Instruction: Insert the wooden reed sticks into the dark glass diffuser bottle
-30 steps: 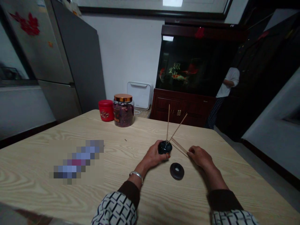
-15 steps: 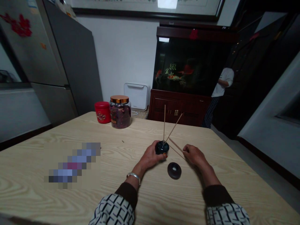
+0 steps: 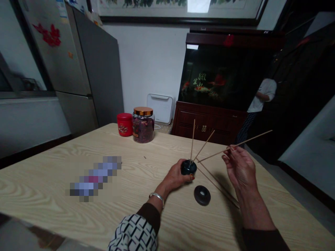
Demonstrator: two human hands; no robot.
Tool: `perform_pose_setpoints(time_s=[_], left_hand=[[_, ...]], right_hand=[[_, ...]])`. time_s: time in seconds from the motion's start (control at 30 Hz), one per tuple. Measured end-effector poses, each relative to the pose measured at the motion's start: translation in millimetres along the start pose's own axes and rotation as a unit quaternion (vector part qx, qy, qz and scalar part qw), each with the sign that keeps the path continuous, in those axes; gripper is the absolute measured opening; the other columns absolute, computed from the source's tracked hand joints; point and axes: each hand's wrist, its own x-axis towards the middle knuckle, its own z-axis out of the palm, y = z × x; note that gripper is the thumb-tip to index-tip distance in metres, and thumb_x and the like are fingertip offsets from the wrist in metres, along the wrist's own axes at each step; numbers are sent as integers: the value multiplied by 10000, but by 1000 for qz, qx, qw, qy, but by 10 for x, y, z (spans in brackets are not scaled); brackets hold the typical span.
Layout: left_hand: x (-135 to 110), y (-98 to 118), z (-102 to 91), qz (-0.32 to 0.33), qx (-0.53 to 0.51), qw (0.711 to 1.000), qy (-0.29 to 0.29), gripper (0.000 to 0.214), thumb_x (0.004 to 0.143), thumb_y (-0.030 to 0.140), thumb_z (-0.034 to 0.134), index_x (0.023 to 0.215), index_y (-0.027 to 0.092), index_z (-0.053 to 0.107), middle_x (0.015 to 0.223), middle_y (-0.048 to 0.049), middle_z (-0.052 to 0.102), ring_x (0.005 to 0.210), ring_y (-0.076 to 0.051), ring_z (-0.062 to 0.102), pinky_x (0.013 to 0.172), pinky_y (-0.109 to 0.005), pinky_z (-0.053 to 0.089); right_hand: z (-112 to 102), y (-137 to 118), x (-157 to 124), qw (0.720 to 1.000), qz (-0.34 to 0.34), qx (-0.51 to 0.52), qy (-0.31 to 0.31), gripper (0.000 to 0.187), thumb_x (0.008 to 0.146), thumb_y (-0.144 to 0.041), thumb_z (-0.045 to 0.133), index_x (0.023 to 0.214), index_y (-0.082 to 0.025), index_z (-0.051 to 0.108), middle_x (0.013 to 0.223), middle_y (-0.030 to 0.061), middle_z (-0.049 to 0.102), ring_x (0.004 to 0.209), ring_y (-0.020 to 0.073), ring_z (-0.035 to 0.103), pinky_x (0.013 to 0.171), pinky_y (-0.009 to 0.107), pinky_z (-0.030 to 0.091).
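Wooden stick (image 3: 251,139) pinched in right hand (image 3: 240,169); left hand (image 3: 176,177) gripping dark holder (image 3: 188,167). Could snap, or tip dark holder, if pushed in crooked.

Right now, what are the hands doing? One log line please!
left hand: grips dark holder, two sticks standing in it | right hand: pinches one stick above table | on table: loose sticks, dark ring

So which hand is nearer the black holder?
Left. The left hand grips the holder; the right hand is raised off to its right, pinching a stick.
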Motion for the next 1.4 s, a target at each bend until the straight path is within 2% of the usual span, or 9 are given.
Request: perform_pose_setpoints(time_s=[0.17, 0.3, 0.57, 0.77, 0.93, 1.0, 1.2, 1.3, 1.4], left_hand=[[-7, 30, 6, -6, -8, 1000, -6, 628, 630, 219, 815, 1201, 167, 559, 1035, -68, 659, 928, -203, 609, 824, -304, 474], [3, 21, 8, -11, 2, 1000, -5, 638, 621, 216, 825, 1197, 171, 555, 1049, -66, 658, 943, -204, 606, 824, -294, 473], [5, 28, -1, -3, 16, 1000, 4, 670, 611, 237, 839, 1217, 173, 559, 1081, -76, 658, 971, -218, 601, 849, -308, 471], [8, 40, -6, 2, 17, 1000, 3, 660, 607, 220, 834, 1205, 167, 561, 1066, -71, 655, 954, -214, 592, 818, -296, 468], [5, 6, 2, 8, 6, 1000, 1, 665, 614, 232, 836, 1215, 169, 559, 1067, -71, 652, 959, -209, 590, 834, -299, 467], [2, -6, 9, 9, -10, 1000, -3, 654, 625, 225, 828, 1216, 163, 557, 1058, -74, 655, 952, -204, 595, 832, -297, 470], [2, -26, 17, 10, -26, 1000, -8, 613, 644, 215, 814, 1196, 155, 555, 1036, -70, 659, 937, -201, 603, 832, -300, 473], [7, -30, 9, 15, -6, 1000, -5, 610, 644, 223, 817, 1194, 160, 561, 1042, -68, 658, 954, -207, 599, 847, -305, 468], [15, -43, 6, 14, 5, 1000, -4, 614, 645, 224, 817, 1199, 162, 560, 1042, -68, 657, 956, -209, 599, 850, -309, 466]], right_hand=[[221, 165, -140, 990, -108, -89, -29, 209, 742, -317, 771, 859, -181, 663, 814, 4, 634, 734, 112, 606, 607, 217, 536], [237, 259, -157, 975, -137, -165, -59, 198, 805, -340, 713, 909, -183, 651, 833, 13, 638, 745, 135, 609, 631, 270, 547], [256, 413, -192, 951, -94, -267, -125, 207, 838, -378, 655, 933, -195, 636, 829, 7, 639, 729, 142, 590, 626, 265, 484], [310, 610, -267, 900, -72, -377, -206, 229, 849, -415, 617, 862, -188, 644, 813, 28, 672, 751, 168, 595, 704, 292, 453], [67, 559, -108, 876, -58, -432, -206, 293, 853, -471, 574, 888, -187, 636, 793, 38, 673, 703, 175, 601, 669, 288, 451], [-160, 498, 5, 836, -59, -513, -185, 274, 866, -442, 536, 904, -192, 641, 821, 46, 682, 704, 178, 613, 672, 290, 443], [-627, 498, 19, 593, 2, -772, -227, 206, 848, -350, 512, 878, -235, 680, 1001, 79, 693, 920, 239, 636, 692, 307, 383], [-610, 566, -47, 545, 8, -806, -232, 190, 853, -299, 489, 881, -230, 665, 983, 80, 699, 921, 233, 640, 662, 299, 355], [-575, 604, -43, 533, 16, -817, -217, 180, 847, -252, 469, 858, -217, 645, 935, 82, 708, 884, 224, 646, 633, 295, 336]])
